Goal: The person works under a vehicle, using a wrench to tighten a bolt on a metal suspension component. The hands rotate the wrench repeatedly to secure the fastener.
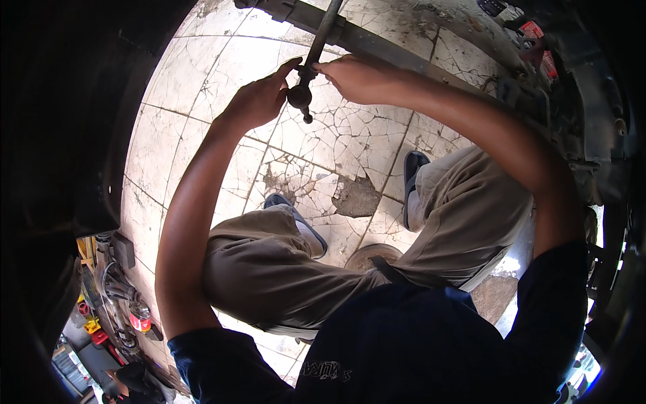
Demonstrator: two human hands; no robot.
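The left hand (259, 101) is at the near end of a dark metal rod (326, 30), on its left side. Its fingers are partly curled, and 1 fingertip reaches up to the rod's side; how firmly it holds the rod, I cannot tell. The right hand (356, 77) comes in from the other side with its fingers bent together and the tips at the rod, just across from the left fingertip. Whether it pinches the rod or only touches it, I cannot tell.

The rod end lies between the 2 hands. Its round knob (299, 97) is just below the fingertips, beside the left hand, and a short stud (307, 116) sticks out under the knob. From the hands the rod slants up and slightly right, crossing in front of a thick dark bar (377, 47) beyond the right hand.

Below the hands spreads a cracked, pale tiled floor (350, 135), with a rough broken patch (356, 196) nearer the person. The person's 2 feet, in dark sandals (415, 161), are on either side of that patch. Well apart from the left hand, down to its left, is a bottle (140, 318) with a red label. Beyond the right hand, up to its right, is a red object (533, 30), too unclear to name.
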